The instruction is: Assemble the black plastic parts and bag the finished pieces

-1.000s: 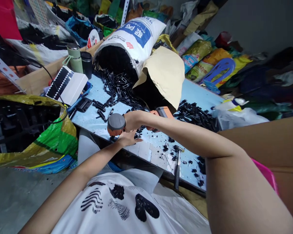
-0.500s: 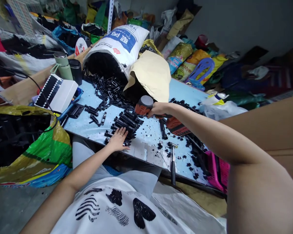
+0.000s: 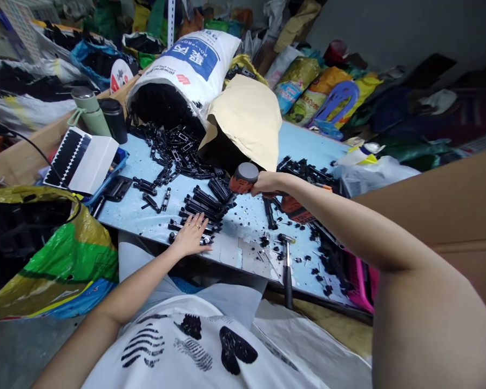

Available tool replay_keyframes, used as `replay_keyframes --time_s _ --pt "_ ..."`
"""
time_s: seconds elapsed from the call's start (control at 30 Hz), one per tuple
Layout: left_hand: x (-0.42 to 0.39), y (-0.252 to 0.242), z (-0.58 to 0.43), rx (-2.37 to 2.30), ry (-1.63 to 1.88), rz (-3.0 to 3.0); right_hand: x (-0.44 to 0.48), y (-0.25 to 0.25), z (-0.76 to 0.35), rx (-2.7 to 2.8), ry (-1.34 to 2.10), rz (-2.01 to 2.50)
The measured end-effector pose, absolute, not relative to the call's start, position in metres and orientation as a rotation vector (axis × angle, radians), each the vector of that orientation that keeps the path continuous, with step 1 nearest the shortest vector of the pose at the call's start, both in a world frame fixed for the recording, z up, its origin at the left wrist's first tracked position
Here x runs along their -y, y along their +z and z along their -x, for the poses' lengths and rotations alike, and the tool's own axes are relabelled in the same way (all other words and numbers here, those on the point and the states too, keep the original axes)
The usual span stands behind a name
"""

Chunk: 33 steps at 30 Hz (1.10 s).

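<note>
Hammer point(image 3: 287, 273) overhanging table point(image 3: 316, 141), left hand point(image 3: 191, 236) spread on black parts point(image 3: 204, 200), right hand point(image 3: 264, 183) gripping orange power tool point(image 3: 243, 179), tan sack point(image 3: 251, 119) behind.

- A green flask point(image 3: 96, 118) just beside a black tumbler point(image 3: 114, 121)
- A purple plastic frame point(image 3: 354, 97) (only partly visible) among stuffed sacks point(image 3: 302, 77)
- Brown cardboard point(image 3: 445, 210) at the right edge

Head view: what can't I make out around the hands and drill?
All in the head view:
Grip of the cordless drill: mostly covered by the right hand.
Its nose: hidden behind its body.
Middles of the nearest black plastic bars: covered by the left hand.
Part of the pink basket: behind the right arm.
Loose black bits by the hammer: too small to identify.
</note>
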<state>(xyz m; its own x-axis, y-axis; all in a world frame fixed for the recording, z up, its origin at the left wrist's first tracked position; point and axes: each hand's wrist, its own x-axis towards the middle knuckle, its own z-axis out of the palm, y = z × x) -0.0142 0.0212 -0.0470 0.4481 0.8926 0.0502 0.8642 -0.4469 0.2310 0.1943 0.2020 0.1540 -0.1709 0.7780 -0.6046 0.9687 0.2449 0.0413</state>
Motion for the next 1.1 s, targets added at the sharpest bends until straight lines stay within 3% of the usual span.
replay_keyframes --time_s 0.4,0.63,0.87,1.1 --pt "-0.022 -0.049 0.014 -1.544 0.244 -2.514 -0.178 0.153 -0.169 -1.967 -0.596 -1.464" --pt "-0.022 -0.047 0.016 -1.508 0.261 -2.452 -0.150 0.170 -0.160 -2.061 -0.404 -1.405" --pt "-0.024 -0.047 0.016 -1.485 0.250 -2.438 -0.138 0.163 -0.148 -2.003 -0.575 -1.409" --pt "-0.023 -0.046 0.016 -1.501 0.272 -2.441 -0.114 0.174 -0.145 -2.083 -0.250 -1.267"
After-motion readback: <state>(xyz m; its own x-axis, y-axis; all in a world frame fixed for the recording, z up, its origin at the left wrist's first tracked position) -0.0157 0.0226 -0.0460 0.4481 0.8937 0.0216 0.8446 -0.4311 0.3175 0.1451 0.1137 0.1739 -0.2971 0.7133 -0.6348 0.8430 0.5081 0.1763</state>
